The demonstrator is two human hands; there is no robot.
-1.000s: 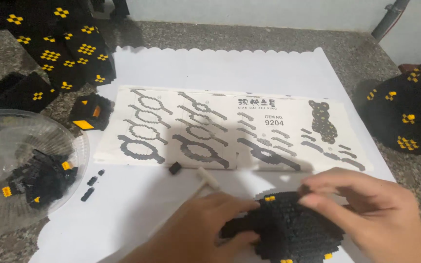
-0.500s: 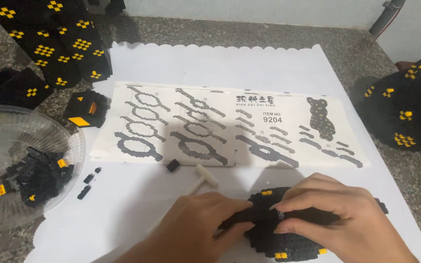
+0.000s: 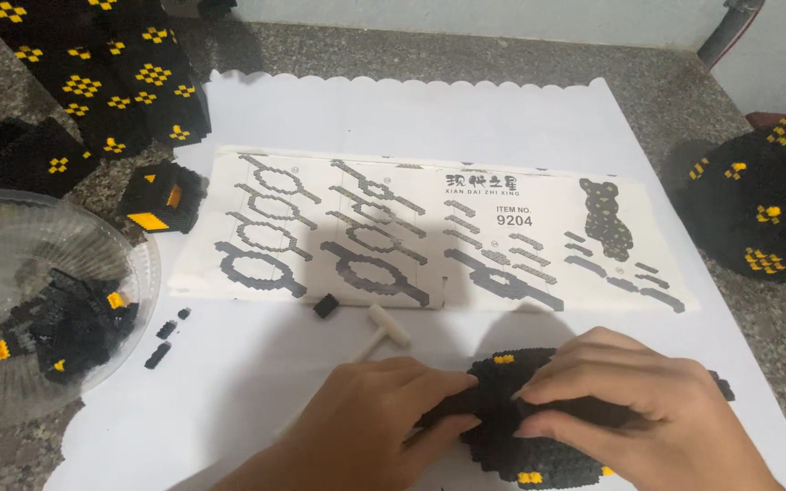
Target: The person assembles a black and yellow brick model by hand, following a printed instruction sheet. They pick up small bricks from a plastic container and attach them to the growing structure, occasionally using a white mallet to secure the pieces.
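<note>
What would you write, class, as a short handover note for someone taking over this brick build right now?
Left hand: fingers pressing the left edge of the black brick piece.
Right hand: laid over its top, gripping it.
Piece sits on the white sheet, below the instruction sheet.
Small white mallet lies just above the left hand.
Spare bricks in the clear bowl at left.
Done: rounded piece partly built.
Left: loose bricks remain unused.

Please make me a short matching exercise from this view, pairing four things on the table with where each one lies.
Things:
1. clear plastic bowl of black bricks
2. small white hammer
3. printed instruction sheet
4. round black brick assembly

Places:
A. under both hands
B. left edge of the view
C. middle of the white paper
D. just below the sheet's lower edge

Pairs: 1-B, 2-D, 3-C, 4-A
</note>
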